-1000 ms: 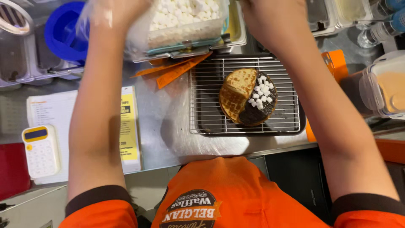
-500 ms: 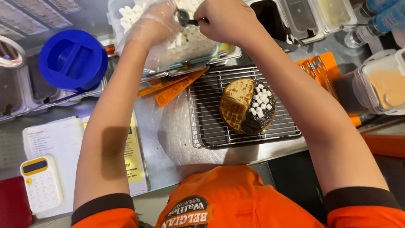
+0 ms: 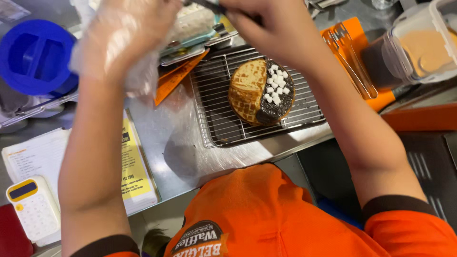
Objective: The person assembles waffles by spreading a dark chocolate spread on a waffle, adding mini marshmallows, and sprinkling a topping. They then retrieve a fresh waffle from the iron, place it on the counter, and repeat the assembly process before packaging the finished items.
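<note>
A round waffle (image 3: 247, 90) lies on a wire rack (image 3: 214, 123); its right half is coated in dark chocolate with small white marshmallows (image 3: 276, 85) on top. My left hand (image 3: 128, 33), in a loose clear plastic glove, hovers blurred over a clear tub with a teal rim (image 3: 190, 35) behind the rack; whether it grips anything is unclear. My right hand (image 3: 271, 28) is above the rack's far edge, closed on a thin dark utensil (image 3: 204, 4) that points left toward the tub.
A blue round lid (image 3: 33, 57) sits at the far left. Metal tongs on an orange tray (image 3: 352, 57) and a clear tub of tan spread (image 3: 423, 47) stand right of the rack. Papers (image 3: 133, 166) and a white calculator (image 3: 28, 209) lie at the near left.
The view has dipped and closed in on the counter. Both hands have come nearer over the tub's front edge, and the marshmallow tub is now mostly hidden beneath them.
</note>
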